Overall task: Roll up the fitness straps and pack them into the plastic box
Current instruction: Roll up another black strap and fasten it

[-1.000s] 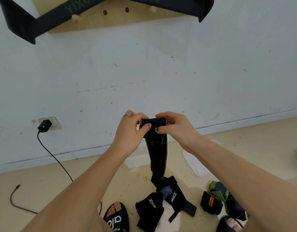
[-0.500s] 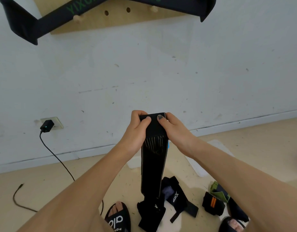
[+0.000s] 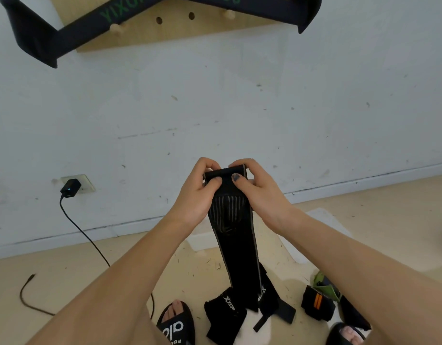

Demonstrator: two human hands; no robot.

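A long black fitness strap with pale edges hangs from my hands down toward the floor. My left hand and my right hand both pinch its rolled top end, thumbs pressed on the front. More black straps lie on the floor below. A rolled black strap with orange stripes sits to the right, beside a green-and-dark strap. A clear plastic box is partly hidden behind my right forearm.
A wooden pegboard on the white wall carries a wide black band. A charger sits in a wall socket, its cable trailing over the floor. My feet in black slides stand at the bottom edge.
The strap's hanging part has untwisted and now hangs flat and wider. My hands have shifted their pinch on the rolled top end and the roll looks slightly thicker.
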